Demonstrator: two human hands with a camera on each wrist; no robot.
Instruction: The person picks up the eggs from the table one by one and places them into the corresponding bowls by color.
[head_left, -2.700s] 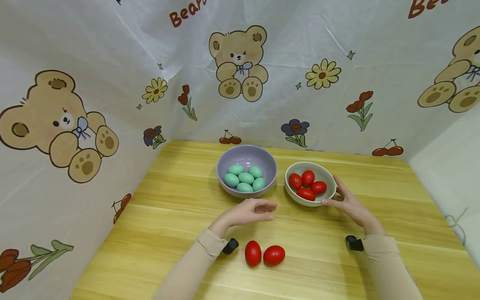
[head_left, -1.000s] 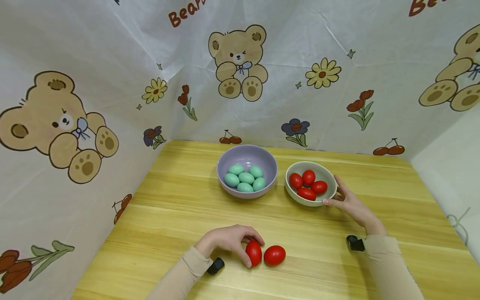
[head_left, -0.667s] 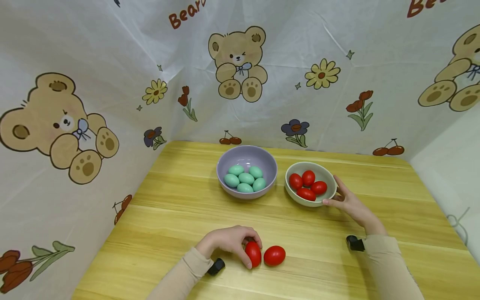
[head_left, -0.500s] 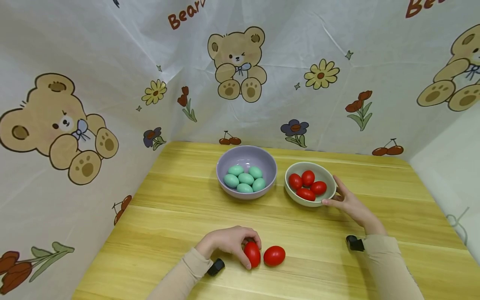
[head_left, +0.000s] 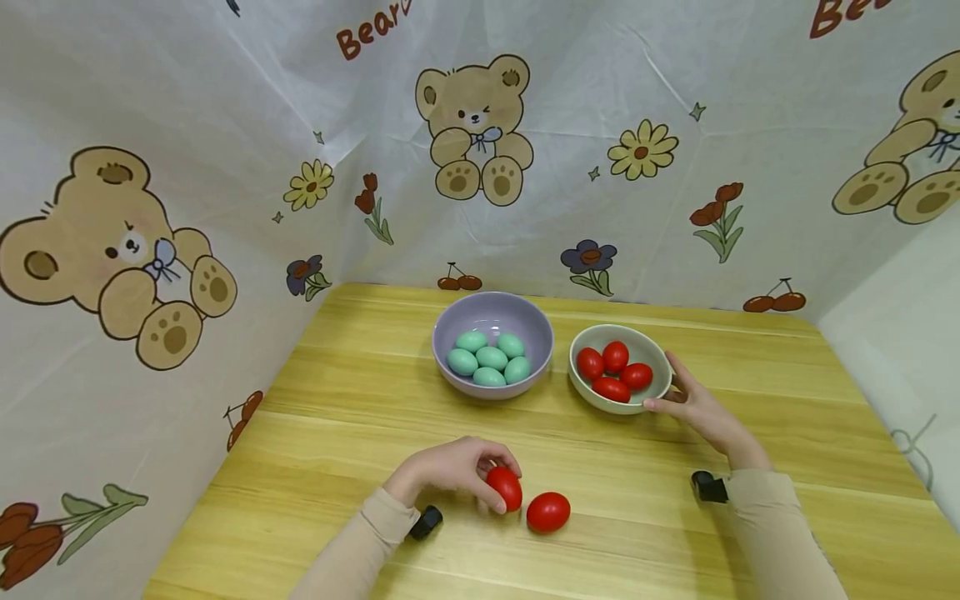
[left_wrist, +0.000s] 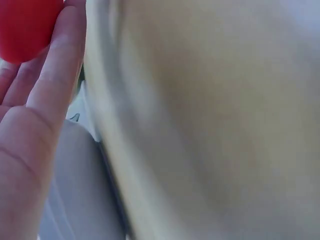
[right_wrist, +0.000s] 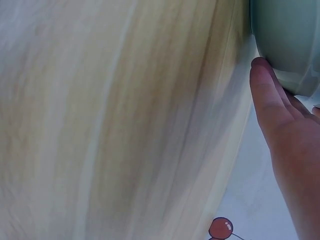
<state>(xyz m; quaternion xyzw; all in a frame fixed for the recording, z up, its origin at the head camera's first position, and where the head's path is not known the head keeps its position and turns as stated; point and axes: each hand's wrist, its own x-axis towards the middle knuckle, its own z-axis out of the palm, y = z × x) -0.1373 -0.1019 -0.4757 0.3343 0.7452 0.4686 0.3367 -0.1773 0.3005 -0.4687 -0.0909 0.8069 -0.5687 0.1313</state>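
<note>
My left hand [head_left: 453, 468] pinches a red egg [head_left: 505, 488] between thumb and fingers, just above the table. In the left wrist view that red egg [left_wrist: 27, 27] rests against the fingers at the upper left. Another red egg [head_left: 548, 512] lies on the table to its right. My right hand [head_left: 705, 412] holds the right side of a pale green bowl [head_left: 619, 407], thumb near the rim. Several red eggs lie in this bowl. Seen from the right wrist, the bowl's outer wall [right_wrist: 287, 45] meets the fingers.
To the left of the pale bowl stands a purple bowl [head_left: 491, 304] with several mint-green eggs [head_left: 491, 357]. Both bowls are on a wooden table [head_left: 337, 400]. Behind and to the left hangs a white cloth [head_left: 300, 67] printed with bears and flowers.
The left hand came down from near the purple bowl to the left red egg, took hold of it and raised it slightly. The right hand stays on the pale bowl.
</note>
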